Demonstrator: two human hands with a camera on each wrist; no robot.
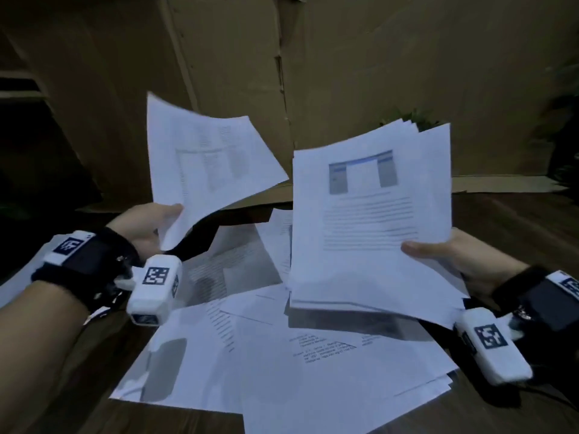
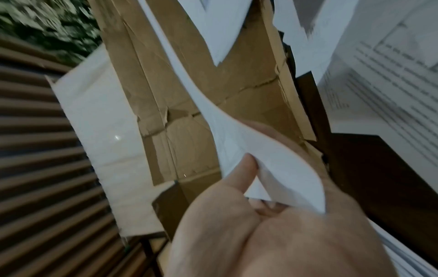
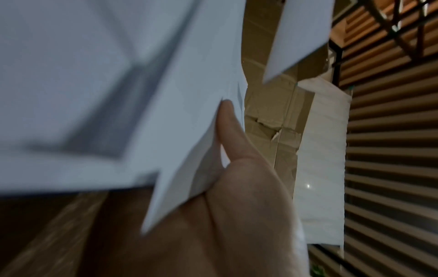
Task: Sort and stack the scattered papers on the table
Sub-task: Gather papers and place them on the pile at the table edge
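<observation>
From the head view, the left hand (image 1: pixel 147 228) pinches a single sheet (image 1: pixel 206 161) by its lower corner, and the right hand (image 1: pixel 451 258) clasps the gathered stack (image 1: pixel 369 230), both raised above the scattered papers (image 1: pixel 282 355) on the bench (image 1: pixel 517 220), likely so the sheet can join the stack. The left wrist view shows thumb and fingers (image 2: pixel 246 168) closed on that corner, letting the sheet bow. The right wrist view shows the thumb (image 3: pixel 227 131) pressing the stack's edge to keep the sheets together.

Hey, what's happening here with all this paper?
A person is sorting papers. The left hand pinches a single sheet and holds it up, while the right hand grips a stack of collected pages. More loose papers lie scattered and overlapping on the table below, not yet gathered. Cardboard stands behind.
</observation>
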